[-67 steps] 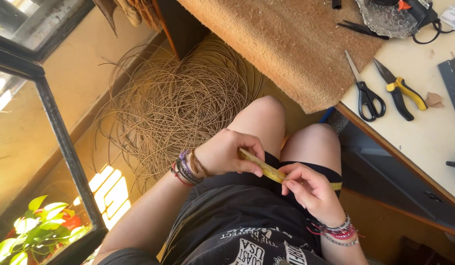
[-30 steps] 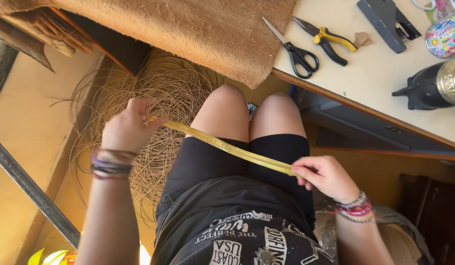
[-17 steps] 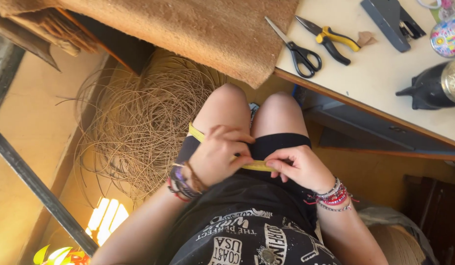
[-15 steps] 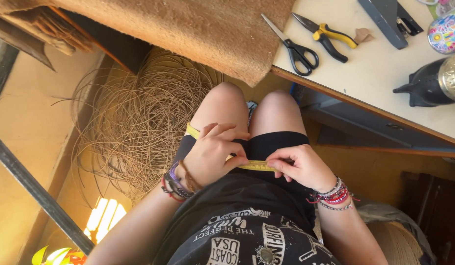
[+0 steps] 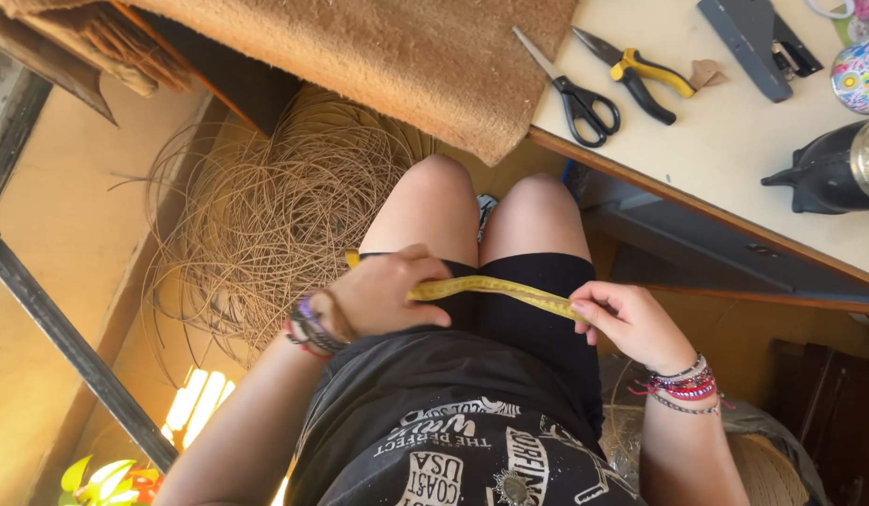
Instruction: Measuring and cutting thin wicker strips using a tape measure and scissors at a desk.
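Observation:
A flat yellow strip (image 5: 495,288) stretches across my lap over black shorts. My left hand (image 5: 386,292) is closed around its left part, with a short end sticking out past the fist near my left thigh. My right hand (image 5: 629,321) pinches the strip's right end between thumb and fingers. Both wrists wear several bracelets. I am seated, with my bare knees pointing toward the table.
A large tangled coil of thin cane (image 5: 275,211) lies on the floor to the left. A brown mat (image 5: 406,56) overhangs the table (image 5: 734,159), which bears black scissors (image 5: 570,89), yellow-handled pliers (image 5: 641,75) and a dark tool (image 5: 819,173).
One second ago my left hand held the strip stretched out over the cane coil. It has come back to my lap, sliding along the strip, and now sits a little left of my right hand.

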